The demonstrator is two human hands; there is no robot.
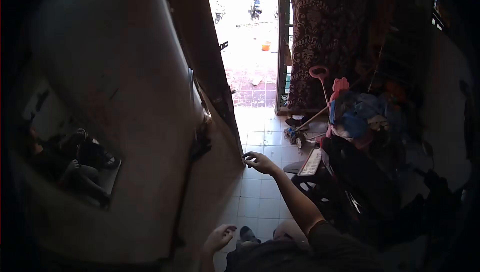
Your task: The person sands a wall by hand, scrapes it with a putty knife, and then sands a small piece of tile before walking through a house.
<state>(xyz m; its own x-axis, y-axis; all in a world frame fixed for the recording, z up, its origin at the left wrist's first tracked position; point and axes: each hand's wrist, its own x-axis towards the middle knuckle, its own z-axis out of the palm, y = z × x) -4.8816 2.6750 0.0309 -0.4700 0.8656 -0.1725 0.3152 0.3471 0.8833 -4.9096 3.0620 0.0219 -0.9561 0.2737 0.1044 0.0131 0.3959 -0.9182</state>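
My right hand (259, 163) reaches forward, its slightly bent fingers apart. Its fingertips are right at the free edge of a dark door (212, 67), which stands ajar on the left side of the doorway. A bolt-like latch (223, 45) sticks out from the door's edge. Low in front of my body, my left hand (219, 237) hangs with loosely curled, parted fingers and nothing in it. Pale floor tiles (250, 206) lie below both hands.
Right of the doorway stands a dark motorbike (345, 172) with a number plate (311, 162). Behind it are a pink-handled push toy (319, 72), heaped clothes (362, 114) and a patterned curtain (320, 37). A seated person (75, 167) shows at far left. Outside sits an orange bucket (266, 46).
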